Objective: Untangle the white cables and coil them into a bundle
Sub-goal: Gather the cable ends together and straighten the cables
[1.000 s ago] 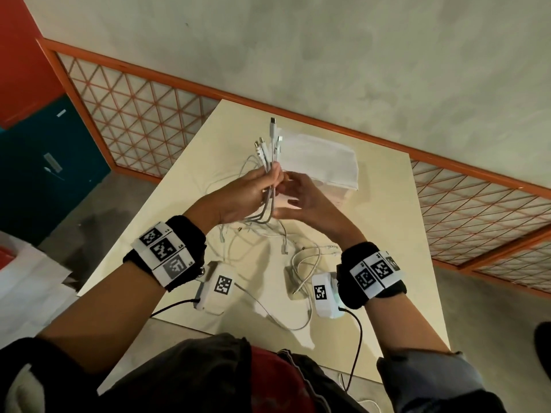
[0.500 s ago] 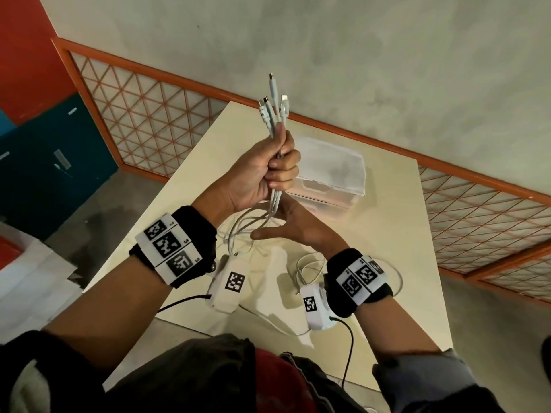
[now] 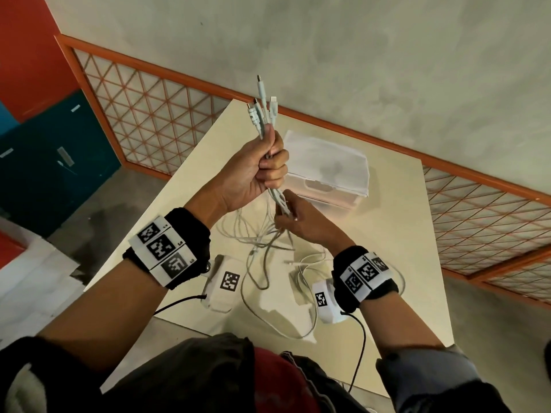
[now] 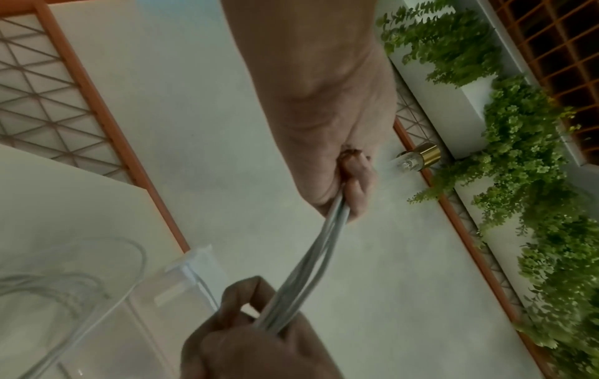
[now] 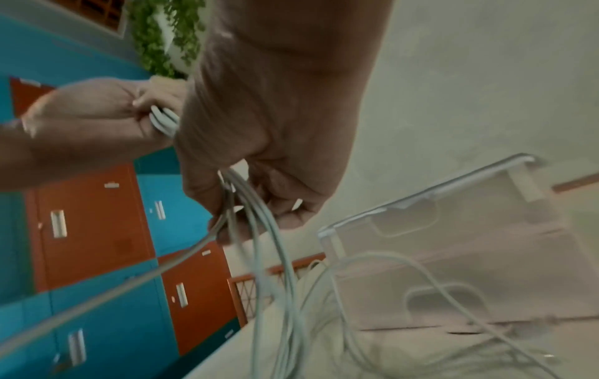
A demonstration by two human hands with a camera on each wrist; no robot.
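Note:
Several white cables [image 3: 275,198] run as one bunch through both hands above the table. My left hand [image 3: 265,165] grips the bunch in a fist, raised, with the plug ends [image 3: 262,105] sticking up past the thumb. Just below it my right hand [image 3: 290,216] closes its fingers around the same strands [image 4: 304,269]. Under the right hand the cables [image 5: 269,256] fan out and hang in loose tangled loops [image 3: 262,263] down to the tabletop.
A clear plastic box with a lid [image 3: 325,168] stands on the cream table [image 3: 402,234] just beyond the hands. More white loops [image 3: 304,266] lie near the table's front edge. An orange lattice rail [image 3: 155,114] runs behind; blue and orange lockers [image 5: 97,218] stand at left.
My left hand has lifted the bunch of plug ends from table height to well above it. My right hand has slid down the strands and now closes round them below the left.

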